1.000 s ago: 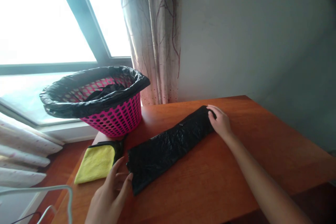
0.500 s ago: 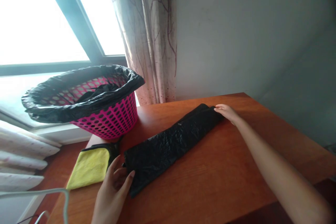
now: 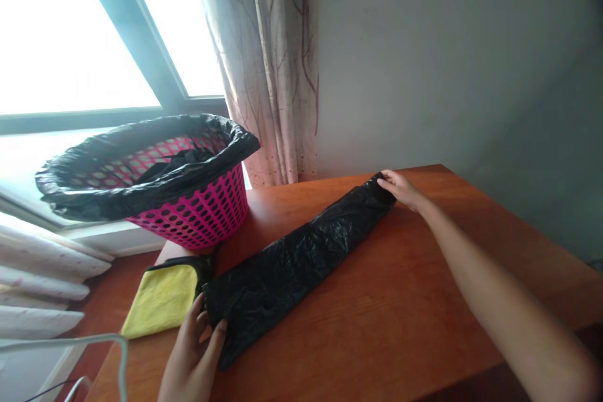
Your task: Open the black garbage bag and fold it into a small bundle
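Observation:
A long folded black plastic bag (image 3: 294, 264) lies stretched diagonally across the wooden table (image 3: 400, 301). My left hand (image 3: 193, 358) pinches its near end at the lower left, thumb on top. My right hand (image 3: 400, 188) grips the far end near the table's back edge, fingers curled on the plastic. The bag is pulled taut between the two hands.
A pink perforated basket (image 3: 188, 207) lined with a black bag stands at the table's back left. A yellow cloth (image 3: 162, 298) lies in front of it, beside my left hand. A patterned curtain (image 3: 268, 63) and a window are behind. A pale hanger (image 3: 94, 352) shows at lower left.
Both hands have moved apart, drawing the bag longer and flatter. My left hand slid left toward the yellow cloth; my right hand moved farther back on the table.

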A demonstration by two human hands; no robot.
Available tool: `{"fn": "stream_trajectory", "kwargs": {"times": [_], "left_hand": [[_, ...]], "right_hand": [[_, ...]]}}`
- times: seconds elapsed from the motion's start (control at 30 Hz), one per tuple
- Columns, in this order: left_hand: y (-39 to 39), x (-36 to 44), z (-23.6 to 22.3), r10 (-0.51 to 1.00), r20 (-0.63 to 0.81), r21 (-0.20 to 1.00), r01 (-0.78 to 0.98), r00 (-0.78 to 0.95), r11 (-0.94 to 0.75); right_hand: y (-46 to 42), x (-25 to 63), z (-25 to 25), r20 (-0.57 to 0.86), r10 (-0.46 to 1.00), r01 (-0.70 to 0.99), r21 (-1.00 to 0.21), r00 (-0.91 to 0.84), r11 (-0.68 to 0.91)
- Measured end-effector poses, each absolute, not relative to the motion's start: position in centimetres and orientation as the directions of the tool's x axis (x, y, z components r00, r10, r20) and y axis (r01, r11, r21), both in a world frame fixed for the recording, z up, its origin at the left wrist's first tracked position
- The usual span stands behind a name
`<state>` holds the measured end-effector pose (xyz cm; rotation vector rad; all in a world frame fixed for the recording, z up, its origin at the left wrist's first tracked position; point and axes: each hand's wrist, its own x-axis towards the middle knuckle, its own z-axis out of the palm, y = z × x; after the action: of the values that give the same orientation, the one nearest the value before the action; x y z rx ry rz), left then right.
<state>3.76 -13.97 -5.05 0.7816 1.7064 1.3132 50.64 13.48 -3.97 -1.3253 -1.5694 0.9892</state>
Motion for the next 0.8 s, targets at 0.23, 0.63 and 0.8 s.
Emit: {"fn": "stream_trajectory", "kwargs": {"times": [0.23,0.63,0.8], "left_hand": [[-14.8,3.8,-4.4,0.846,-0.198,0.961,0.073,-0.494,0.267],[-14.6,4.1,-5.4,0.852,-0.207,0.972,-0.004,-0.480,0.234],[-14.7,3.0,-6.4,0.871,-0.212,0.973,-0.012,-0.443,0.231]], "right_hand": [[10.8,53.4,-6.0,-0.277,0.951,0.289,-0.929,-0.134,-0.230],[7.3,55.6,-3.9,-0.105,0.969,0.394,-0.919,-0.222,-0.009],[8.0,54.3,-5.5,0.003,0.984,0.329,-0.942,-0.176,0.062]]}}
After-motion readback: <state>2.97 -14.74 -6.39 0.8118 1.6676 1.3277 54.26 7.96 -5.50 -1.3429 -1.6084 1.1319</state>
